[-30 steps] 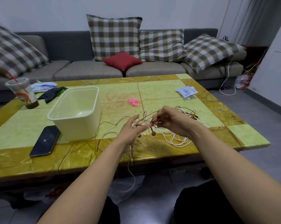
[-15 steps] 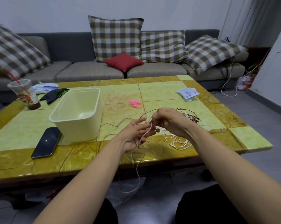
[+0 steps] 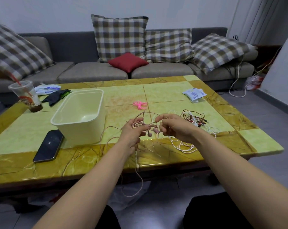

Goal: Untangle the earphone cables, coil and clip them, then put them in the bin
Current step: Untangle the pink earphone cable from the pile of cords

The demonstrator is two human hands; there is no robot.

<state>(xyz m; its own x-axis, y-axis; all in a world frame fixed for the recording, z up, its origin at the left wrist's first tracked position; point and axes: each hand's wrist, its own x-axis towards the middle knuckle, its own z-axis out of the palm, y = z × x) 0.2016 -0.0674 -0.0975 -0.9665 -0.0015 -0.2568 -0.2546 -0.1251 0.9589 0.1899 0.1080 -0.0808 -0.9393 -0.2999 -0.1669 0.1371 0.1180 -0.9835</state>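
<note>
Both hands hold a tangled pink earphone cable [image 3: 144,123] above the table's front edge. My left hand [image 3: 134,130] has loops of it threaded through its curled fingers. My right hand [image 3: 173,127] pinches the cable near the two pink earbuds [image 3: 152,132], which dangle between the hands. A long strand drops past the table edge toward the floor. A white cable [image 3: 183,146] lies in loops under my right wrist, and a dark red cable tangle [image 3: 193,117] sits just beyond it. Pink clips [image 3: 139,104] lie mid-table. The cream bin [image 3: 81,116] stands empty to the left.
A black phone [image 3: 49,146] lies in front of the bin. A plastic cup with a red straw [image 3: 26,96], a dark cloth [image 3: 56,96] and a white packet [image 3: 48,88] sit at the far left. Another white packet [image 3: 194,94] lies at the far right. A sofa with cushions stands behind.
My hands have drawn slightly apart, spreading the pink cable between them. The earbuds now hang free between the hands, and my left fingers have closed further into the loops.
</note>
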